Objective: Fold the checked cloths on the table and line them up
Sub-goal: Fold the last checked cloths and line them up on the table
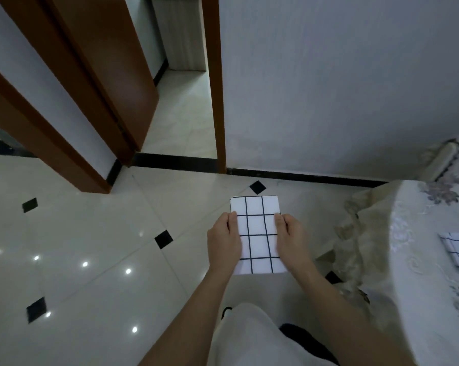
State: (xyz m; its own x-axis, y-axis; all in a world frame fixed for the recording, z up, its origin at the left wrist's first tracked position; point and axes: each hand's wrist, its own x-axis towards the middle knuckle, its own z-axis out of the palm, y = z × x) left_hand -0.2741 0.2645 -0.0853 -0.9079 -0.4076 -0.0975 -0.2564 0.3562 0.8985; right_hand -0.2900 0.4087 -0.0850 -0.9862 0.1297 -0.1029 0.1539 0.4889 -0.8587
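Observation:
A white cloth with a black check pattern, folded into a flat rectangle, is held in the air above the tiled floor. My left hand grips its left edge and my right hand grips its right edge, thumbs on top. A second checked cloth, folded, lies on the table at the far right, partly cut off by the frame edge. The held cloth is to the left of the table, apart from it.
The table at the right carries a pale floral cover that hangs down its side. Glossy floor tiles with black diamond insets spread to the left. A white wall and an open brown door stand ahead.

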